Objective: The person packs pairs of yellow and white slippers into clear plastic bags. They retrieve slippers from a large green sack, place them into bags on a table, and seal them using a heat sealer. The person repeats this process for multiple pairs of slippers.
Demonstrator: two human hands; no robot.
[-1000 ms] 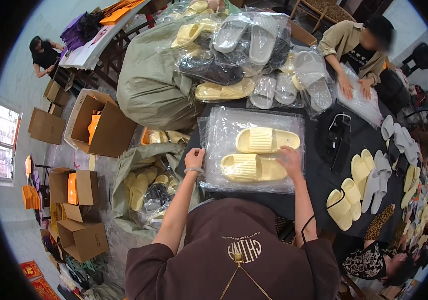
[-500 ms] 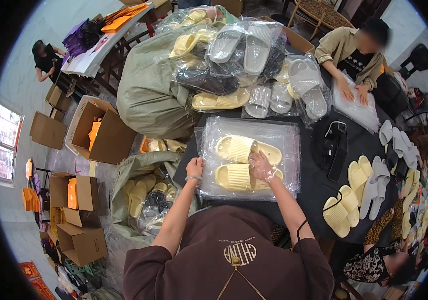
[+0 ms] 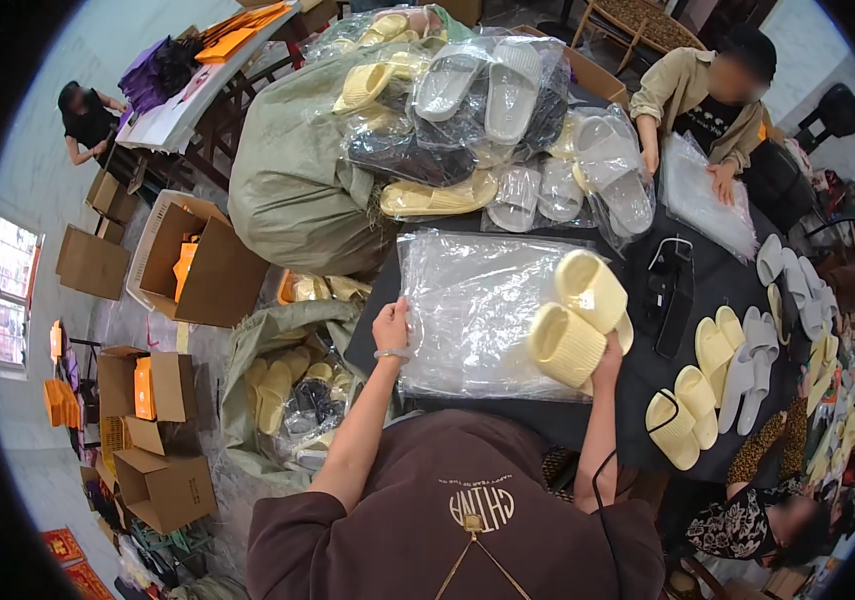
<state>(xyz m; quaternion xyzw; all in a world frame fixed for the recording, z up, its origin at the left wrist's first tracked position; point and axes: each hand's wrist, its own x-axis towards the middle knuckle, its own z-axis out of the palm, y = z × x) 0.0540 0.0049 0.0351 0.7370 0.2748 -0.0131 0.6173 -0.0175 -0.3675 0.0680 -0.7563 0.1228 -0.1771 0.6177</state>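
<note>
A pair of pale yellow ribbed slippers (image 3: 566, 345) is in my right hand (image 3: 608, 362), tilted up over the right side of a stack of clear plastic bags (image 3: 478, 310). My right fingers are partly hidden behind the slippers. At the stack's left edge, my left hand (image 3: 391, 325) is closed on the rim of a clear bag. The bag lies flat and wrinkled on the black-covered table (image 3: 373, 345).
Bagged grey slippers (image 3: 515, 92) and yellow ones are heaped beyond the bags, beside a green sack (image 3: 293, 190). Right of my hand lie a black device (image 3: 672, 290) and loose yellow slippers (image 3: 683, 420). A co-worker (image 3: 713, 110) handles plastic bags (image 3: 708, 195) at far right.
The yellow slippers lay flat with my right hand on them under clear film; now they are lifted and shifted right in that hand. My left hand has moved slightly away from me.
</note>
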